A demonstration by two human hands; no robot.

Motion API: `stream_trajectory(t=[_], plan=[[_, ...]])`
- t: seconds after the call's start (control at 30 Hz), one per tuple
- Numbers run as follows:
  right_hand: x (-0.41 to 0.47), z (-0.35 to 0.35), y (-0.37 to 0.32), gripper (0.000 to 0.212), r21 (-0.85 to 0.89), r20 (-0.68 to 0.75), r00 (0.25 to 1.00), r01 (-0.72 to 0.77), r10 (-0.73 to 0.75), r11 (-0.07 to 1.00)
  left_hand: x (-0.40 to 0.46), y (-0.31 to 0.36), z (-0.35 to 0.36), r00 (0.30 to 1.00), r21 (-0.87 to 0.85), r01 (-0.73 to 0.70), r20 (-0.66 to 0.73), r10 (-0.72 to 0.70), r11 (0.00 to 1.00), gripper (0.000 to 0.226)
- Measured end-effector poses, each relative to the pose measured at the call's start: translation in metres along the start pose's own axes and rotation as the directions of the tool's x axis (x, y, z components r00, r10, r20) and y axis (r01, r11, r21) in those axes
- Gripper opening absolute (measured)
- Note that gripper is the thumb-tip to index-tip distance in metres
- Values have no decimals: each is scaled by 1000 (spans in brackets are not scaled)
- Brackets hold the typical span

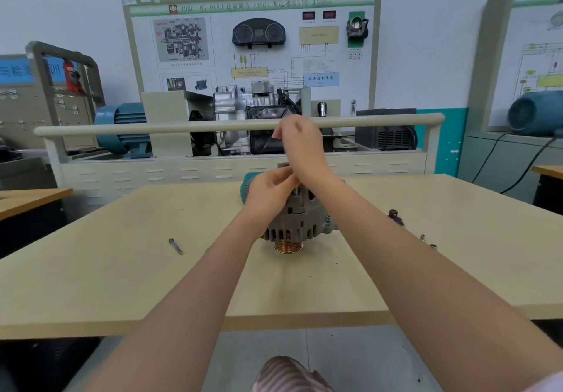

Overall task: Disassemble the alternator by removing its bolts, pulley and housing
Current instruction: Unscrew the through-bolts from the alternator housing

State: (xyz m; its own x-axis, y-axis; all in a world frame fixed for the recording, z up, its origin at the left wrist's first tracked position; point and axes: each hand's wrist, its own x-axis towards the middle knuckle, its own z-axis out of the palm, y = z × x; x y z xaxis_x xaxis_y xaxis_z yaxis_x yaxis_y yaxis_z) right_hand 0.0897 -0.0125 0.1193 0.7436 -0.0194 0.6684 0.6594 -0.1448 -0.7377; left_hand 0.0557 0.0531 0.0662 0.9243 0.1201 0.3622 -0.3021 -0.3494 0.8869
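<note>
Grey alternator (297,218) stands mid-table (122,269), pulley (288,245) down. Your left hand (268,187) curls on its top rim. Your right hand (300,141) is raised straight above, pinching a thin dark bolt (269,141) that hangs down; its axis looks near vertical.

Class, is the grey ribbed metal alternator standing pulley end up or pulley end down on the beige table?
Pulley end down. The copper-coloured grooved pulley sits beneath the grey ribbed metal alternator, against the beige table.
</note>
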Motion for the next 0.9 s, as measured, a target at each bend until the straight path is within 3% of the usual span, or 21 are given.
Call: stream_trajectory(t=[0.03,0.07,0.13,0.2,0.27,0.37,0.47,0.53,0.6,0.67,0.73,0.8,0.83,0.87,0.9], plan=[[-4,3,5,23,-211,-22,993,111,-118,971,0,0,0,1000,9,-4,-4,5,1000,17],[-8,6,10,17,-447,-37,972,190,-230,874,1,-1,-1,1000,27,-1,-12,1,1000,14],[-15,11,15,21,-782,-44,927,200,-371,591,4,-1,-1,999,64,30,-35,-28,997,13],[-18,15,15,29,-858,-58,918,154,-391,489,4,1,-1,995,42,86,-49,-84,995,19],[-15,15,13,25,-828,-79,929,141,-361,542,5,2,0,996,54,86,-38,-84,995,20],[-9,14,9,17,-623,-110,935,200,-337,756,4,0,1,999,53,30,-39,-28,998,13],[-1,8,2,44,-97,-137,979,142,-154,985,2,-1,-1,1000,18,-13,9,13,1000,18],[6,2,-1,48,278,-64,997,-29,49,960,3,-2,-2,999,8,-11,31,11,1000,32],[11,-1,-2,46,544,26,986,-151,163,825,4,-3,-3,1000,14,-2,31,2,1000,37],[11,0,-2,45,595,20,983,-159,182,788,4,-3,-3,999,18,-6,35,6,1000,35],[6,4,0,44,361,-39,994,-83,104,929,3,-4,-4,999,10,-18,27,17,1000,29],[-4,8,6,32,-91,-88,989,108,-116,990,4,-5,-4,1000,-19,-6,-6,6,1000,15],[-8,10,10,23,-372,-108,964,186,-241,909,5,-6,-4,1000,-17,3,-26,-3,1000,16],[-13,12,13,14,-616,-112,937,196,-331,763,6,-7,-4,999,-2,11,-37,-11,1000,16],[-18,15,15,15,-767,-119,918,157,-378,622,8,-8,-4,999,19,18,-40,-17,1000,15]])
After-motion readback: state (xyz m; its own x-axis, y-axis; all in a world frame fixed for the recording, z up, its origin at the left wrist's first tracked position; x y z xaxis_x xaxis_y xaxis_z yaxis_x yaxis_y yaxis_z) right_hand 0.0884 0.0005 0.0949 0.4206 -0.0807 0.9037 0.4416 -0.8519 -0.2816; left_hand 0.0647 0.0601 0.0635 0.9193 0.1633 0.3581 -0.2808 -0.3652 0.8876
